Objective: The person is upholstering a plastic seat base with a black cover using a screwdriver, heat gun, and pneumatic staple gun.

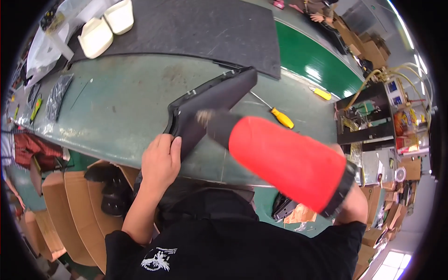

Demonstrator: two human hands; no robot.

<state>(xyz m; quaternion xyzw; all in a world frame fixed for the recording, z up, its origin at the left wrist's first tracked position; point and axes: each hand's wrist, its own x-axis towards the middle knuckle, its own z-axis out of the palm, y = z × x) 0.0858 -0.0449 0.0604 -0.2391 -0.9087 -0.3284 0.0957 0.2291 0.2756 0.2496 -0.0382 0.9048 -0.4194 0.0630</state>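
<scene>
A long, angled black trim panel [210,100] with metal clips along its far edge lies on the green worktable. My left hand [161,156] grips its near left end, fingers over the edge and thumb along the side. Above the table hangs a red heat gun [284,161] with a black nozzle, aimed leftward at the panel's covered face. Most of my right hand [338,149] is behind the gun's body; a bit of skin shows past its upper edge, and the gun is held up by that arm.
A yellow-handled screwdriver [282,118] lies right of the panel, with a yellow cutter [322,94] beyond. Two cream shells [96,38] rest by a dark mat [200,28]. Cardboard boxes [70,214] holding black parts stand below left. Another person's hand [318,17] works at the far right.
</scene>
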